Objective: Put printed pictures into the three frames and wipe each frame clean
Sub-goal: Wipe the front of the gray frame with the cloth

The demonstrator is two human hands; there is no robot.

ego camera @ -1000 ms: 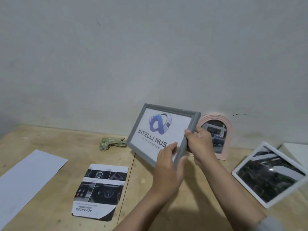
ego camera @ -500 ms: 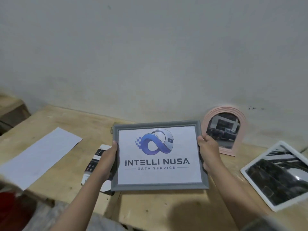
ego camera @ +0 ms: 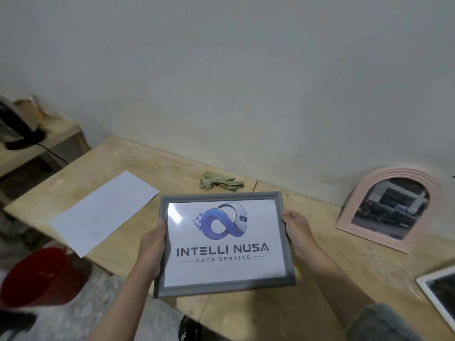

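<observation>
Holding the grey frame [ego camera: 224, 244] by its two sides, the left hand [ego camera: 152, 252] and right hand [ego camera: 299, 232] each clamp an edge, lifting it above the table [ego camera: 320, 279]. Its print reads "INTELLI NUSA DATA SERVICE". Right of the right hand, the pink frame [ego camera: 389, 210] and white frame [ego camera: 438, 296] also appear filled. The cloth [ego camera: 221, 182] lies beyond the hands, so wiping probably remains.
</observation>
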